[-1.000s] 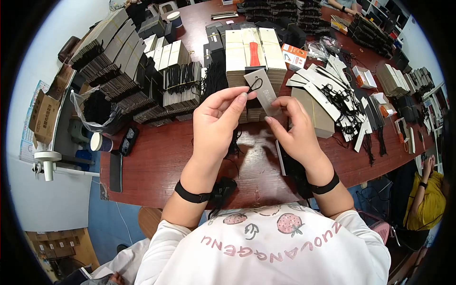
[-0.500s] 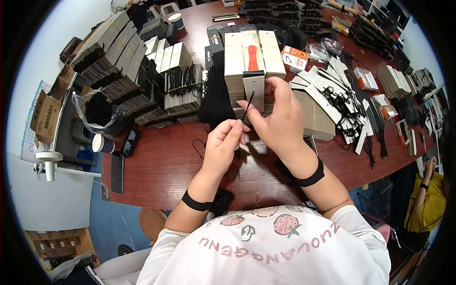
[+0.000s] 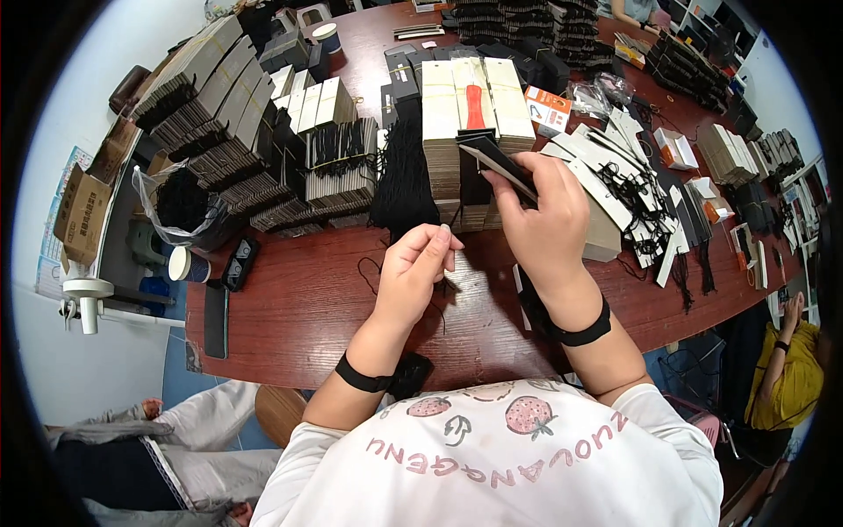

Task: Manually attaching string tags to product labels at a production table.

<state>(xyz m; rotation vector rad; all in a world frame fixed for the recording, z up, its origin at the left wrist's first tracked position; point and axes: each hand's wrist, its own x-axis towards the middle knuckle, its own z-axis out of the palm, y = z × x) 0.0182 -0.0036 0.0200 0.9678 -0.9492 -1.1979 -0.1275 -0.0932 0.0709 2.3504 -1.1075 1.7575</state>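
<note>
My right hand [image 3: 549, 215] grips a long narrow card [image 3: 507, 167], black on its face with a pale edge, tilted in front of a banded stack of pale cards [image 3: 439, 105]. My left hand [image 3: 411, 272] sits lower and to the left, apart from the card, with thumb and fingers pinched together. Whatever lies between those fingertips is too small to make out. On top of the pale stack rests a red-handled tool [image 3: 475, 107]. Just left of the stack hangs a thick bundle of black cords [image 3: 404, 180].
Banded card stacks [image 3: 338, 162] fill the table's left side. A paper cup [image 3: 189, 265] lies near a black case [image 3: 240, 263]. On the right are loose pale strips with tangled black cord [image 3: 645, 193] and an orange-and-white box [image 3: 548, 110]. Other people sit at left and right.
My right hand has moved slightly right and tilted the card, whose black face now shows. The cord that ran between my hands is no longer visible there. A seated person has appeared at lower left.
</note>
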